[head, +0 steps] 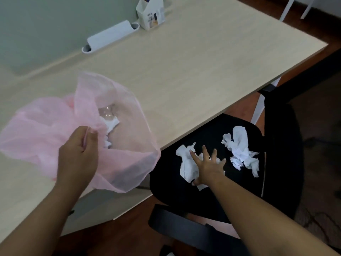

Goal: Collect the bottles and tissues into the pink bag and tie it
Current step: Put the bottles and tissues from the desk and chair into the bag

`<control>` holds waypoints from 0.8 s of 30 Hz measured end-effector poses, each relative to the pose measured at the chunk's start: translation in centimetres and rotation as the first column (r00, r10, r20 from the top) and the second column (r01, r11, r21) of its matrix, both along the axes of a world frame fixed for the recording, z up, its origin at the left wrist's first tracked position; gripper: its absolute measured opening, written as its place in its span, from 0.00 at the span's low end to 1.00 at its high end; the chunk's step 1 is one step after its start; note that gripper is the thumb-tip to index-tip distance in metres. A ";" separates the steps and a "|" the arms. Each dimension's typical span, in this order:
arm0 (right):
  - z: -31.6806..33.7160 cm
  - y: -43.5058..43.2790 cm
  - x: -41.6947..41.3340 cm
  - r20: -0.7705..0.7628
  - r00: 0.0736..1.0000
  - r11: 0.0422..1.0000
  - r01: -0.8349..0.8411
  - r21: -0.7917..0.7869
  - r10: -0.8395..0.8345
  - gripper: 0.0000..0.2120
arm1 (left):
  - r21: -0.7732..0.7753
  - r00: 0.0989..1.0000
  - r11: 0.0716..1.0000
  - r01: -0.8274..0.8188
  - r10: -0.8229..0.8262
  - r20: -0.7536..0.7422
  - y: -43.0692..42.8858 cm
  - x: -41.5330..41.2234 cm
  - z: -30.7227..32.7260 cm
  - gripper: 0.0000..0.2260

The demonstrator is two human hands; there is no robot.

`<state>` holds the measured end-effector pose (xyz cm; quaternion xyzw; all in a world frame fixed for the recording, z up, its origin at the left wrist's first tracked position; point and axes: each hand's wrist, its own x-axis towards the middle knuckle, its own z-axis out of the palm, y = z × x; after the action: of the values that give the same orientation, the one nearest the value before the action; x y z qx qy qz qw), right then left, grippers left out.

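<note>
The pink bag (46, 130) lies on the table's near left part, its mouth held wide and hanging over the table edge. My left hand (79, 156) pinches the bag's rim. Inside the bag a clear bottle (108, 111) and crumpled white tissue (110, 124) show. On the black chair seat (212, 196) lie two clumps of white tissue. My right hand (208, 163) lies with spread fingers on the left clump (186, 163). The right clump (239, 150) sits apart, untouched.
The light wooden table (184, 71) carries a white milk-carton-shaped holder (150, 13) and a long white tray (110, 36) by the wall. The chair's black backrest (284, 145) and armrest (180, 222) stand close to the table edge. White chair legs (286, 8) stand far right.
</note>
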<state>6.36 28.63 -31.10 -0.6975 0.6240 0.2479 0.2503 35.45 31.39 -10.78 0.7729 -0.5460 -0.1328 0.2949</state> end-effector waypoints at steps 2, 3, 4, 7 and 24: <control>-2.1 -1.1 0.4 -0.057 0.990 0.992 -0.125 0.022 0.126 0.61 | -0.014 0.999 1.000 -0.011 0.012 0.037 -0.3 0.7 -0.5 0.19; -3.5 -1.6 0.6 -0.081 0.978 0.981 -0.191 0.043 0.194 0.61 | -0.036 0.999 0.999 -0.010 0.012 0.053 -0.4 1.1 -1.0 0.20; -4.9 -1.9 0.8 -0.091 0.964 0.968 -0.243 0.070 0.249 0.62 | -0.066 0.998 0.998 0.005 -0.001 0.062 -0.6 1.4 -1.4 0.21; -6.8 -3.1 0.5 -0.035 0.958 0.951 -0.280 0.131 0.286 0.59 | -0.152 0.996 0.988 0.029 -0.016 0.086 -0.9 2.5 -2.4 0.22; 0.1 1.0 -3.1 0.309 0.934 0.977 0.205 -0.062 -0.177 0.20 | -0.052 0.983 0.982 0.179 -0.181 -0.029 0.4 0.8 0.3 0.17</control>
<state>3.22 29.61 -30.96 -0.6740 0.6541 0.0837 0.3328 36.23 31.78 -10.52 0.7105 -0.6116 -0.1583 0.3099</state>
